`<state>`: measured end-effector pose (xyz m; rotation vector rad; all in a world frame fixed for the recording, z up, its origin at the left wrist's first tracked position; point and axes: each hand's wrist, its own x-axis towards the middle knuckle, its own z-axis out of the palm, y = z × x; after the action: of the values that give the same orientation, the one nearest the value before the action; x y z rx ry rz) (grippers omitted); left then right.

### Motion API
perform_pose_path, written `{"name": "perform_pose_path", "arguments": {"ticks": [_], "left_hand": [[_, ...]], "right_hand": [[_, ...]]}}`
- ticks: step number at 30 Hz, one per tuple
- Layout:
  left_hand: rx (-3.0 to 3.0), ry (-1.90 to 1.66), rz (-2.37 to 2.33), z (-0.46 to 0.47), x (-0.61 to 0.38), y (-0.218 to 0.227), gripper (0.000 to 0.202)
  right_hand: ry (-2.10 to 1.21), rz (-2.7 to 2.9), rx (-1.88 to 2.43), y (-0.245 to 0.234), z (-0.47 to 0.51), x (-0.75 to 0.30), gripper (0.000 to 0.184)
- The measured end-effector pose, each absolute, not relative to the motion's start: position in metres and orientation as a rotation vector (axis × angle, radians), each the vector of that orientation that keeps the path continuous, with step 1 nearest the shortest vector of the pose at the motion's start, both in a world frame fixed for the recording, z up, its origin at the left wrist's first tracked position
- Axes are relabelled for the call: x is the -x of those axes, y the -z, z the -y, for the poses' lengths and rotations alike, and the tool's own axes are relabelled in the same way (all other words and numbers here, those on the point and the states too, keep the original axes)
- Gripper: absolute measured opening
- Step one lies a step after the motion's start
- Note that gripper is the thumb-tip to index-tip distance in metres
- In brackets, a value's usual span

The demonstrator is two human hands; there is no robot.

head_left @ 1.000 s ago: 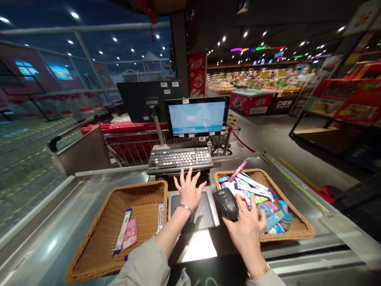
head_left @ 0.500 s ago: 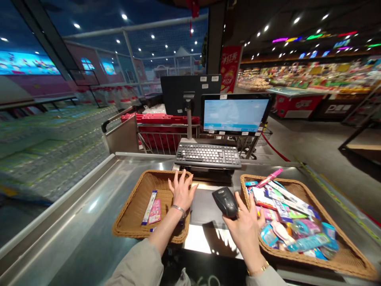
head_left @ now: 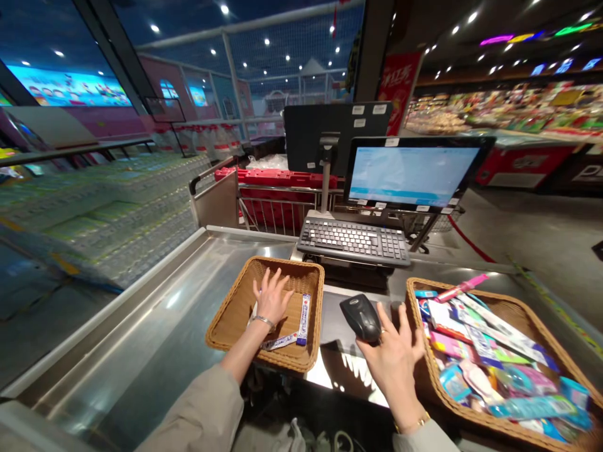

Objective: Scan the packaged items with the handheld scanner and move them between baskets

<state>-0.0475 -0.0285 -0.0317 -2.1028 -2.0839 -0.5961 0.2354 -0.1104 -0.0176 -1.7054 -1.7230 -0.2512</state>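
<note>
My left hand (head_left: 272, 297) lies with fingers spread inside the left wicker basket (head_left: 235, 300), resting over flat packets there. A blue-and-white toothpaste box (head_left: 304, 317) lies just right of that hand. My right hand (head_left: 394, 351) is open, fingers fanned out, hovering just behind a black handheld barcode scanner (head_left: 360, 316) on the counter between the two baskets. The right wicker basket (head_left: 501, 424) holds several colourful toothbrush and toothpaste packs (head_left: 475, 351).
A keyboard (head_left: 355, 241) and a lit monitor (head_left: 409, 174) stand at the back of the steel checkout counter (head_left: 155, 339). A second screen's dark back (head_left: 330, 125) rises behind. Red shopping carts (head_left: 277, 194) stand beyond the counter, store shelves at the far right.
My left hand moved left from the counter middle into the left basket. My right hand stayed by the scanner. The camera turned left, shifting the whole scene rightwards.
</note>
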Motion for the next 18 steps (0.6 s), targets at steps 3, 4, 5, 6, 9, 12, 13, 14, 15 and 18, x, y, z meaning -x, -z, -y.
{"name": "perform_pose_path", "arguments": {"ticks": [3, 4, 5, 6, 9, 12, 13, 14, 15, 18], "left_hand": [[2.087, 0.535, 2.131, 0.028, 0.067, 0.036, 0.041], [2.084, 0.512, 2.149, 0.029, 0.072, 0.037, 0.042], [2.084, 0.486, 2.164, 0.029, 0.076, 0.038, 0.042], [2.089, 0.455, 2.174, 0.029, 0.080, 0.040, 0.042], [2.125, 0.338, 2.196, 0.030, 0.087, 0.046, 0.042], [2.169, 0.190, 2.211, 0.031, 0.089, 0.053, 0.044], [2.179, 0.148, 2.215, 0.031, 0.090, 0.055, 0.045], [2.189, 0.113, 2.217, 0.032, 0.090, 0.057, 0.046], [2.199, 0.084, 2.219, 0.032, 0.091, 0.059, 0.046], [2.235, 0.010, 2.214, 0.031, 0.095, 0.063, 0.048]], "right_hand": [[0.230, 1.742, 1.711, 0.020, 0.109, -0.232, 0.018], [0.223, 1.750, 1.712, 0.021, 0.109, -0.231, 0.018], [0.215, 1.757, 1.715, 0.022, 0.108, -0.230, 0.018], [0.208, 1.761, 1.719, 0.022, 0.108, -0.229, 0.018], [0.198, 1.773, 1.720, 0.024, 0.106, -0.227, 0.019], [0.199, 1.789, 1.709, 0.026, 0.104, -0.225, 0.020], [0.195, 1.794, 1.708, 0.027, 0.103, -0.224, 0.020], [0.190, 1.796, 1.706, 0.028, 0.102, -0.224, 0.021], [0.183, 1.798, 1.707, 0.029, 0.102, -0.223, 0.022], [0.165, 1.788, 1.715, 0.032, 0.100, -0.221, 0.024]]}}
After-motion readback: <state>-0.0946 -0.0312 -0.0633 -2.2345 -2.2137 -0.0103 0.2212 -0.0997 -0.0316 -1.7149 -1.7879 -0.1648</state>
